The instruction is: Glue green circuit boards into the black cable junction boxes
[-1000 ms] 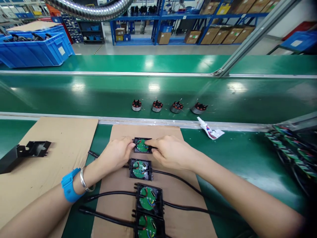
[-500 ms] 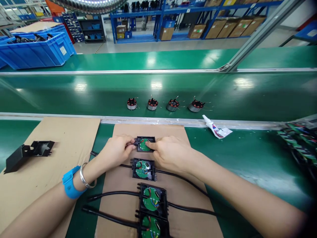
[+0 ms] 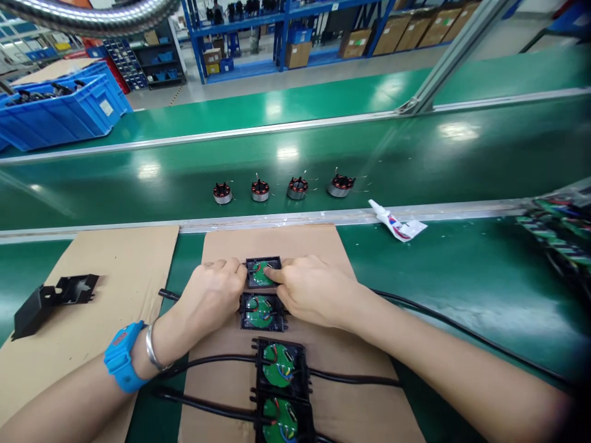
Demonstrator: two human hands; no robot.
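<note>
Black housing (image 3: 263,261) with a green circuit board (image 3: 258,277) lies on the cardboard sheet (image 3: 286,243), farthest of a column of four. Left hand (image 3: 215,295) grip: closed on its left edge. Right hand (image 3: 314,292) grip: closed on its right edge, forefinger tip on the board.

housing (image 3: 250,268): matt black plastic | sheet (image 3: 295,243): matt brown cardboard | belt (image 3: 138,184): glossy green

You can read no text here: the white label (image 3: 106,108) on the blue bin (image 3: 55,120) and the tube's (image 3: 397,225) print, possibly lettering, are too blurred.
</note>
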